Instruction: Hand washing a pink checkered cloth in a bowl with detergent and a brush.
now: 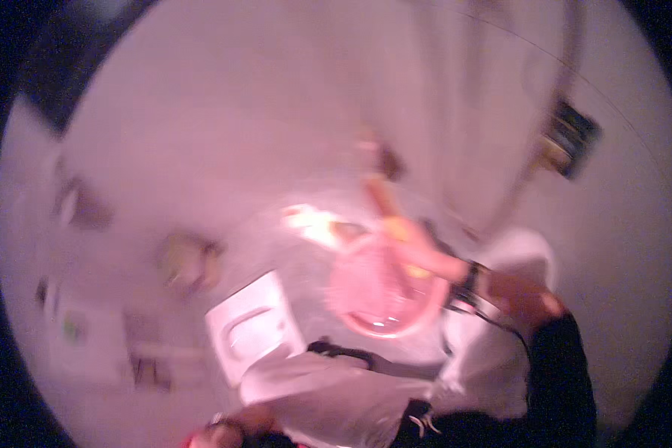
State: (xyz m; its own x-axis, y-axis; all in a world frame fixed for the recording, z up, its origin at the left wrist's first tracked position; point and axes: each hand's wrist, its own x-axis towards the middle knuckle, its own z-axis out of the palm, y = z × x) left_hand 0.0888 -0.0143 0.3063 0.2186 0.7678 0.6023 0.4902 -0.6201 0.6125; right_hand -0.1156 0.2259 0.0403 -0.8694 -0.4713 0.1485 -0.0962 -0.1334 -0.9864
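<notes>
Blur softens the whole view. My right hand reaches over the right side of a round pink basin, fingers pointing up the picture; whether it holds anything is unclear. A pink, rough-looking mass lies in the basin, and something shiny shows near its lower rim. Just above the basin is a brightly lit whitish object, too glaring to identify. My left hand is low at the bottom edge, blurred, with a bit of red beside it; its grip cannot be made out.
A white tray-like piece with an oval recess lies left of the basin, against my pale-trousered leg. Farther left is a blurred yellowish-brown object. A dark box-like object sits at upper right. A thin black cable hangs by my right wrist.
</notes>
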